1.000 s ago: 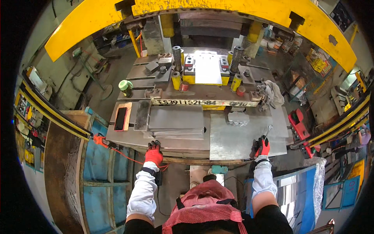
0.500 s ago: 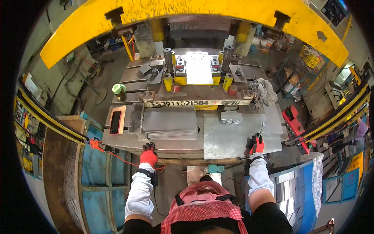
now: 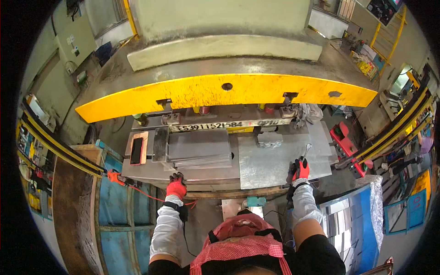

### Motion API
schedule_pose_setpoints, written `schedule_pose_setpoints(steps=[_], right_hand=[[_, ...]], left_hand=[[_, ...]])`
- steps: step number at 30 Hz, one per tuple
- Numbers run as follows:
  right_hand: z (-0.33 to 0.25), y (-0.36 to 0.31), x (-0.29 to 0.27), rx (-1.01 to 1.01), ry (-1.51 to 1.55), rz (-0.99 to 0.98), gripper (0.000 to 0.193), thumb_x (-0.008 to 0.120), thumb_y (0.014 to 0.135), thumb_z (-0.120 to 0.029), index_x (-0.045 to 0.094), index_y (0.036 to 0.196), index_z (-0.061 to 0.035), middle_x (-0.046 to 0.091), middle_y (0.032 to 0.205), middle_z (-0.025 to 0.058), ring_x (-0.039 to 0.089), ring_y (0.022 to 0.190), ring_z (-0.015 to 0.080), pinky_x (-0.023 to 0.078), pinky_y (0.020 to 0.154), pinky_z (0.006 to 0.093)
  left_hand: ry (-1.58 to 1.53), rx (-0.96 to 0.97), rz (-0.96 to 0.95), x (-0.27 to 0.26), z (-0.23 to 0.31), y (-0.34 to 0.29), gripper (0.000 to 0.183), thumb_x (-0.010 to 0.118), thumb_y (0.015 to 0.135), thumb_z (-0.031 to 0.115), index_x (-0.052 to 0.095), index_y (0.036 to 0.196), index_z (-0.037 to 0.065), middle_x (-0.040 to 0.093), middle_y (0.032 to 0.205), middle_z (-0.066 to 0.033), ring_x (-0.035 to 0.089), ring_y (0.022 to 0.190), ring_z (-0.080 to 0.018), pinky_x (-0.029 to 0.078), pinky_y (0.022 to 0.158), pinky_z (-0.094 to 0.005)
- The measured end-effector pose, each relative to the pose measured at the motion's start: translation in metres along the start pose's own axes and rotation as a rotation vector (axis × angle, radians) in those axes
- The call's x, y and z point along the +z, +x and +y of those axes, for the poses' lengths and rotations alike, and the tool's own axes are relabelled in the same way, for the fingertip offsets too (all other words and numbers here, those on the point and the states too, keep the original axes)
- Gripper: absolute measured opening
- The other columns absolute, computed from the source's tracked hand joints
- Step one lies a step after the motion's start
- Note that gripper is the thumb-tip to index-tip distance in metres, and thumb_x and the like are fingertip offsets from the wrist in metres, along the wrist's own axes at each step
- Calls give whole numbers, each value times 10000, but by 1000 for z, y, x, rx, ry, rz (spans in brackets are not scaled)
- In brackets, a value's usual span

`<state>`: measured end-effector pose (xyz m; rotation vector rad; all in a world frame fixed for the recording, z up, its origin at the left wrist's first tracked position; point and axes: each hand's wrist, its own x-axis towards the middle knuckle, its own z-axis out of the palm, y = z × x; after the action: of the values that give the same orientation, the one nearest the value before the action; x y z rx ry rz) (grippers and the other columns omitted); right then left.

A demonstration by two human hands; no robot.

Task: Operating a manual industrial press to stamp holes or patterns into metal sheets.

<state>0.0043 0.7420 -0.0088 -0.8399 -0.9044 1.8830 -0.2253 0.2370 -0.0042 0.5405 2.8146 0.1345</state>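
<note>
My left hand [image 3: 177, 185], in a red and black glove, rests at the table's front edge with its fingers slightly apart and nothing in them. Beyond it lies a stack of flat grey metal sheets [image 3: 199, 144]. My right hand [image 3: 300, 170], gloved the same way, is closed round a slim hand tool whose shiny rounded metal end [image 3: 307, 148] points away from me; its exact kind is unclear. That hand is over the right edge of a bare metal plate [image 3: 261, 169]. A small stack of shaped metal pieces [image 3: 269, 140] sits at the plate's far side.
The press's yellow beam [image 3: 227, 89] spans the far side, low over the die area and hiding most of it. A phone [image 3: 136, 149] lies at the table's left. A grey rag [image 3: 310, 113] and a red metal piece of equipment [image 3: 346, 144] are at the right.
The press's yellow beam has come down, covering the die and the bright sheet that showed there. My left hand has shifted slightly toward me; my right hand stays nearly in place with the tool.
</note>
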Motion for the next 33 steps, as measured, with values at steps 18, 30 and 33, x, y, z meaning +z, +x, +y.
schedule_pose_setpoints(steps=[18, 30, 33], right_hand=[[2, -8, 7, 87, -90, -7, 242, 625, 786, -123, 532, 1006, -90, 556, 675, 38, 522, 495, 152, 435, 437, 301], [-39, -24, 5, 143, 19, -96, 145, 596, 809, -140, 523, 931, -115, 488, 577, 7, 481, 446, 154, 418, 409, 299], [-61, -21, -8, 110, -138, -352, 641, 584, 787, -34, 269, 1342, -91, 573, 955, 115, 524, 611, 116, 453, 501, 252]], left_hand=[[-13, -4, 69, 5, -15, -10, 548, 515, 773, 239, 394, 1293, 114, 363, 1344, -182, 358, 1214, -394, 366, 976, -427], [-86, -65, 56, 4, -2, 0, 583, 571, 759, 276, 387, 1291, 123, 345, 1359, -169, 312, 1254, -372, 355, 982, -435], [5, -21, 124, 7, 6, -1, 523, 533, 757, 289, 432, 1249, 142, 429, 1282, -156, 381, 1199, -367, 378, 946, -451]])
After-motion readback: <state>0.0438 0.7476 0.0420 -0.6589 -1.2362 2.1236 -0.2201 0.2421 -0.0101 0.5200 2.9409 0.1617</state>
